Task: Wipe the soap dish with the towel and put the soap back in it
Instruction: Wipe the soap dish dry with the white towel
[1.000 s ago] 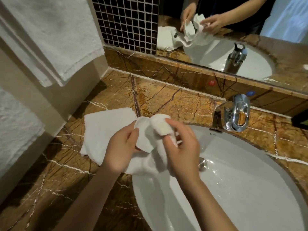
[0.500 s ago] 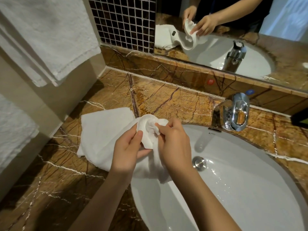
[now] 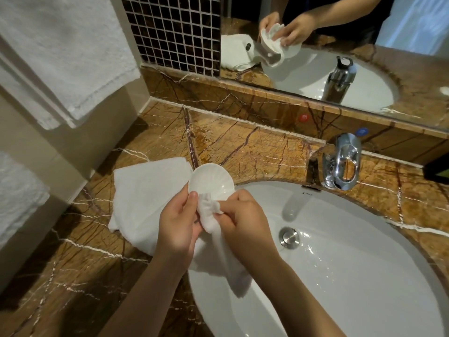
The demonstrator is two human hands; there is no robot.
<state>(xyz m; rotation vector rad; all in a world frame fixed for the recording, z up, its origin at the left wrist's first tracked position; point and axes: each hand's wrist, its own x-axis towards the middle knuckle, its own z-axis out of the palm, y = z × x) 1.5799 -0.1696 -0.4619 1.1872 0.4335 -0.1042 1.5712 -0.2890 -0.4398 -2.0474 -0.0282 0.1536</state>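
Head view: basin [image 3: 364,276] mark below tap [image 3: 341,161] too small to read.
Left hand [image 3: 178,229]: closed on soap dish [image 3: 211,182].
Right hand [image 3: 243,220]: pinching towel [image 3: 150,203] against dish.

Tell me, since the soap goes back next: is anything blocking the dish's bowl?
Yes. The right hand presses a towel wad into the soap dish, held by the left hand. No soap is visible.

Brown veined marble surface [image 3: 255,152] around a basin.
I see a white folded cloth towel [image 3: 145,190] lying on it, one end trailing into the white oval ceramic sink [image 3: 364,276]; a chrome tap [image 3: 342,161] stands behind.
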